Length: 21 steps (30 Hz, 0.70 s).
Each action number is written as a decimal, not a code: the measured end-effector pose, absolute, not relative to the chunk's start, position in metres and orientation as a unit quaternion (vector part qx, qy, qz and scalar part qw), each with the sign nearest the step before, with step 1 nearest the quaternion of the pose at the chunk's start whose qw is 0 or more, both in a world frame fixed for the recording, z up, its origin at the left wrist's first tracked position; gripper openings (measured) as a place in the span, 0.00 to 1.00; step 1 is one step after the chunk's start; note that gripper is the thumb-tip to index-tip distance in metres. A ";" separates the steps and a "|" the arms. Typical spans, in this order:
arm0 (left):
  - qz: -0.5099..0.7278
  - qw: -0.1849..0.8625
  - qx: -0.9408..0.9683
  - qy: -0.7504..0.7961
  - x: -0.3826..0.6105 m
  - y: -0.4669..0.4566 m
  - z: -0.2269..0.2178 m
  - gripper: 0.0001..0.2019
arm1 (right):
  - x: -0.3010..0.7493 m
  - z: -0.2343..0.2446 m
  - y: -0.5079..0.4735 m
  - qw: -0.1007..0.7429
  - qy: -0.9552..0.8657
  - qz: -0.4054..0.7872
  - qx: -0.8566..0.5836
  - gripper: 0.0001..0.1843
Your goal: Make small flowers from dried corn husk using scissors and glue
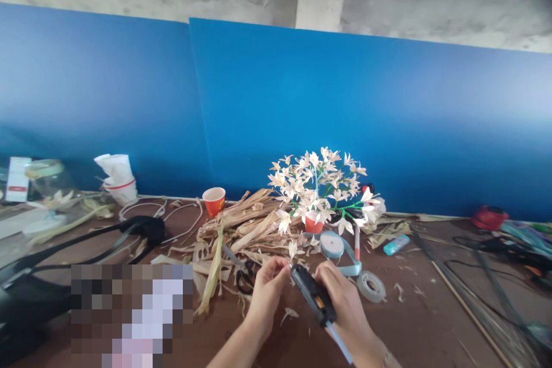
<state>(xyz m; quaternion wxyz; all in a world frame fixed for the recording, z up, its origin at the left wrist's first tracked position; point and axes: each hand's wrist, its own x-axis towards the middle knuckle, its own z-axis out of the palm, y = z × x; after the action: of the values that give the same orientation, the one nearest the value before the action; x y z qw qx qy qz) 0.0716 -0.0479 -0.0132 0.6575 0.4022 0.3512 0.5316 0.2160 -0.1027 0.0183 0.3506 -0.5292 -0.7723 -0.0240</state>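
Observation:
My right hand (pixel 340 290) is wrapped round a black hot glue gun (pixel 311 293), a pale glue stick (pixel 339 342) poking out of its back end. The gun's tip points at a small cream flower (pixel 294 250) made of dried husk. Pinched in the fingers of my left hand (pixel 271 284) is the base of that flower, close to the gun's nozzle; whether tip and flower touch I cannot tell. Behind both hands stands a bunch of similar flowers (pixel 317 178) on green stems in a red cup (pixel 313 221). Black-handled scissors (pixel 245 279) lie left of my left hand.
Dried husks (pixel 245 224) are heaped behind my left hand. A light blue ribbon roll (pixel 332 245), clear tape (pixel 371 286) and a turquoise packet (pixel 396 245) lie to the right. An orange paper cup (pixel 214 201) stands at the back, before a blue partition (pixel 302 92). Cables run along both sides.

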 end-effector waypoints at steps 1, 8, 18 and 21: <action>0.533 0.653 0.408 0.351 0.072 -0.048 -0.014 0.14 | 0.215 0.020 -0.103 0.351 -0.774 -0.022 -0.526 0.07; 0.523 0.473 0.563 0.431 0.069 -0.046 -0.015 0.07 | 0.224 0.038 -0.106 0.382 -0.760 -0.034 -0.524 0.04; 0.540 0.366 0.655 0.381 0.064 -0.048 -0.003 0.04 | 0.280 0.058 -0.116 0.246 -0.742 0.077 -0.619 0.04; 0.535 0.335 0.664 0.402 0.065 -0.046 -0.007 0.04 | 0.259 0.070 -0.130 0.212 -0.777 0.133 -0.578 0.04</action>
<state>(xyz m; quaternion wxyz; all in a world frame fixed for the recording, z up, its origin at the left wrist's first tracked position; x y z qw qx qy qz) 0.0650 -0.0459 -0.0071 0.3352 0.6637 0.4015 0.5348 0.2593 -0.1301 0.0696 0.2120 -0.5775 -0.7771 0.1328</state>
